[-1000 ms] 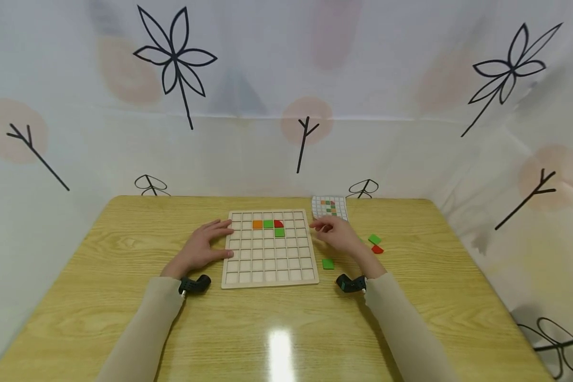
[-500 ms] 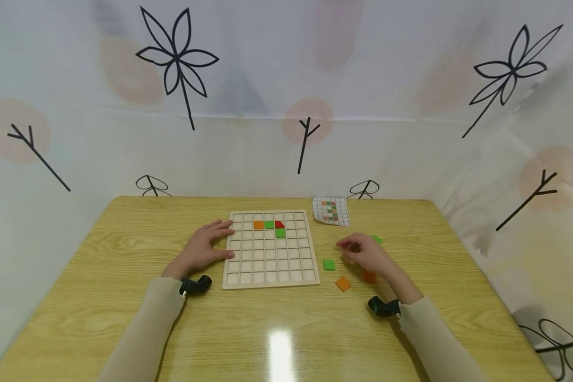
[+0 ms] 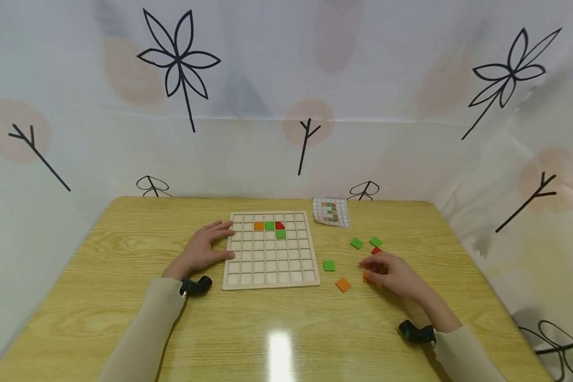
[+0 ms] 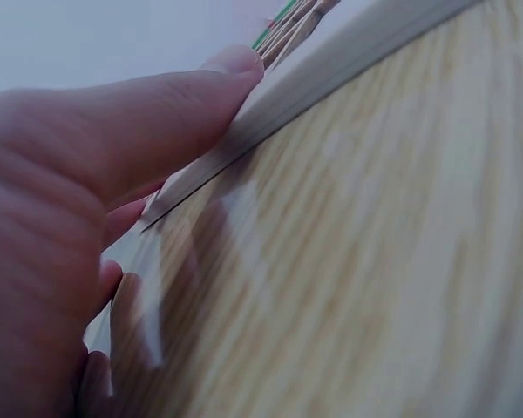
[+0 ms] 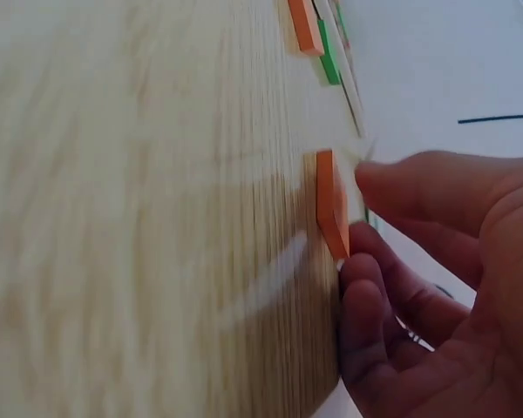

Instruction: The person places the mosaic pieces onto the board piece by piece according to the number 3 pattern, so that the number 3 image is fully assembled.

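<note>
My left hand [image 3: 202,246] rests at the left edge of a pale square grid board [image 3: 267,266]; its fingers and thumb are spread and touch the rim. In the left wrist view the thumb [image 4: 170,113] lies against the board's side. One orange tile [image 3: 259,226], two green tiles and a red rounded tile [image 3: 279,225] sit in the board's upper cells. To the right, my right hand [image 3: 393,273] hovers at a loose orange tile [image 5: 329,205], partly hidden in the head view. Its fingers are bent loosely near the tile's edge, the thumb apart from it.
Between board and right hand lie a green tile [image 3: 329,266] and an orange tile [image 3: 343,285]. Two more green tiles [image 3: 356,243] and a partly covered red tile [image 3: 376,250] lie behind the hand. A printed pattern card [image 3: 331,212] lies at the table's back edge.
My right hand has moved from beside the pattern card rightward and nearer to me, down to the orange tile. Tiles that it covered now show. The left hand has stayed on the board.
</note>
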Action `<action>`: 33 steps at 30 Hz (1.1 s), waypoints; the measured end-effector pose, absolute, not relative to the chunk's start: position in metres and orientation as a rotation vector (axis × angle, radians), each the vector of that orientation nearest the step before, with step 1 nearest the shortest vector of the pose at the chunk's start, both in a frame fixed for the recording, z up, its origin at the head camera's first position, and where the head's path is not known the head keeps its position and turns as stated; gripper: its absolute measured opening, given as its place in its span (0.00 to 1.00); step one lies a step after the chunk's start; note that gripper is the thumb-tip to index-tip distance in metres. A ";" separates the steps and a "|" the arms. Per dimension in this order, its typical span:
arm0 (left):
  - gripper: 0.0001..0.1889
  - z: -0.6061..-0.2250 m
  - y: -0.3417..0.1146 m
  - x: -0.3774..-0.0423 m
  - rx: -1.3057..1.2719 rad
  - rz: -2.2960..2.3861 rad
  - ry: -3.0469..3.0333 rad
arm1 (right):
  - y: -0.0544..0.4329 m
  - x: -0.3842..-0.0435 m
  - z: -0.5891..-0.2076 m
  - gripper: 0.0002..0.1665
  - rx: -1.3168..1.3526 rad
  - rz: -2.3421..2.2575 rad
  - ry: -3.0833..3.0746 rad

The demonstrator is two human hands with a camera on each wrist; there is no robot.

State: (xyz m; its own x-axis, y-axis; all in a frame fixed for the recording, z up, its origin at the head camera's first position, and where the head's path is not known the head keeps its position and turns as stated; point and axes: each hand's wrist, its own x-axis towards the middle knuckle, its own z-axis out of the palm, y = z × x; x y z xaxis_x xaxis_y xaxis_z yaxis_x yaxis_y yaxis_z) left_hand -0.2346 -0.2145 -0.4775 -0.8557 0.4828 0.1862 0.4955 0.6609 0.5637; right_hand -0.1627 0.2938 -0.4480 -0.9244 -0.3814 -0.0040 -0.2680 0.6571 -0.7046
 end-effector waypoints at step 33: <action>0.33 -0.478 -0.215 -0.236 -0.845 -0.953 -2.845 | 0.302 -0.164 -0.449 0.22 -0.611 -1.014 2.708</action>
State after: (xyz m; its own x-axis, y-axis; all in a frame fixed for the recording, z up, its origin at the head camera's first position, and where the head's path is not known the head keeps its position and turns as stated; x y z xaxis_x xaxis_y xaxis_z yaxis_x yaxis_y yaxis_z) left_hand -0.2362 -0.2146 -0.4782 -0.8528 0.4869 0.1886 0.5023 0.6663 0.5512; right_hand -0.1636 0.3016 -0.4492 -0.8981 -0.4389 -0.0292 -0.3118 0.6820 -0.6615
